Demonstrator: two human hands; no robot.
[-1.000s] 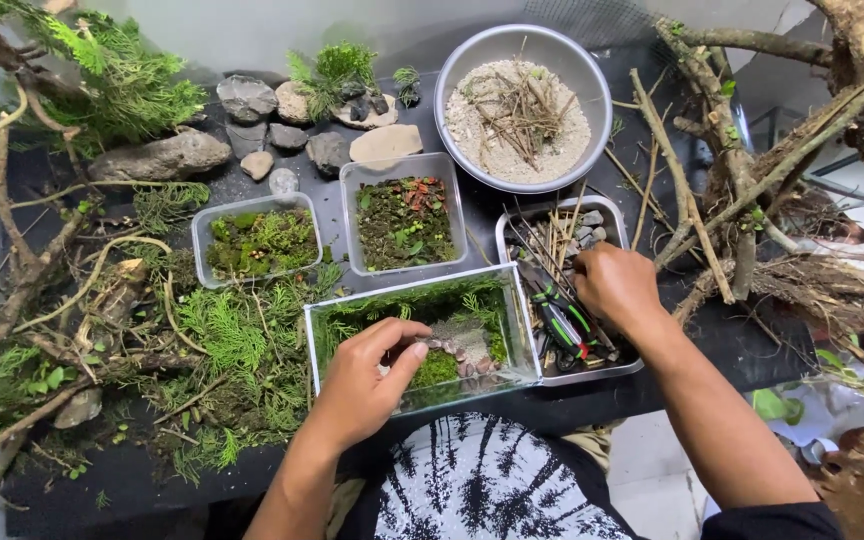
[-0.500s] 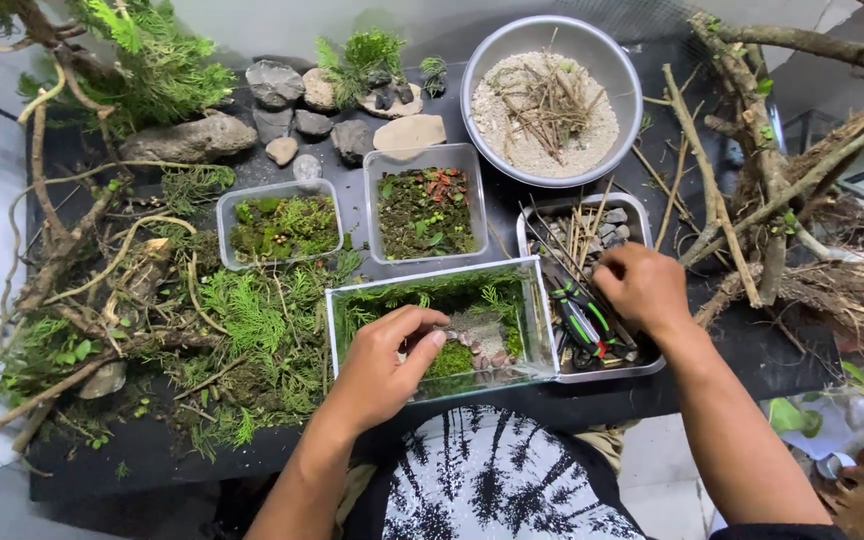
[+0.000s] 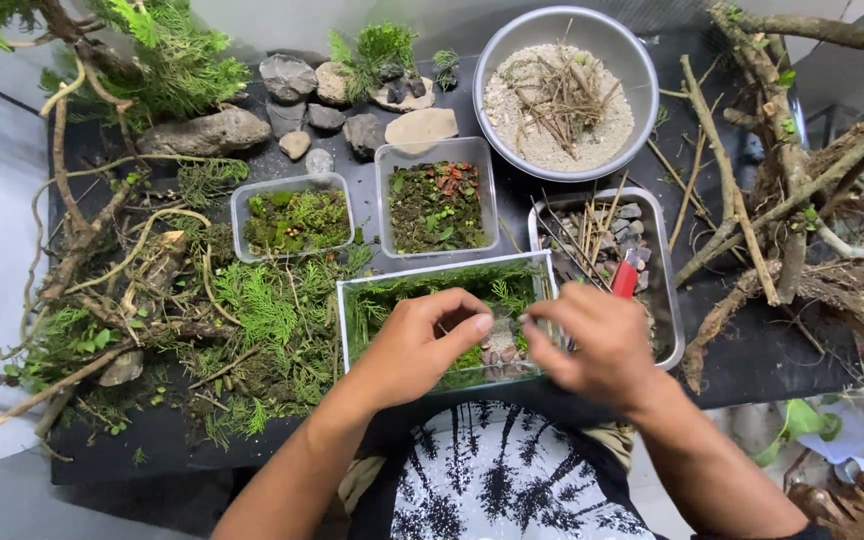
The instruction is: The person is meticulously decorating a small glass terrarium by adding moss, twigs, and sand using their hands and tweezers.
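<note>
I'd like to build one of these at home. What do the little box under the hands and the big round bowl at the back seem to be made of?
The little box looks like clear glass, or possibly acrylic: see-through walls with pale, straight edges. The round bowl seems to be metal, likely steel or aluminium: a dull silver-grey sheen and a thin rim, with sand and dry twigs inside.
</note>
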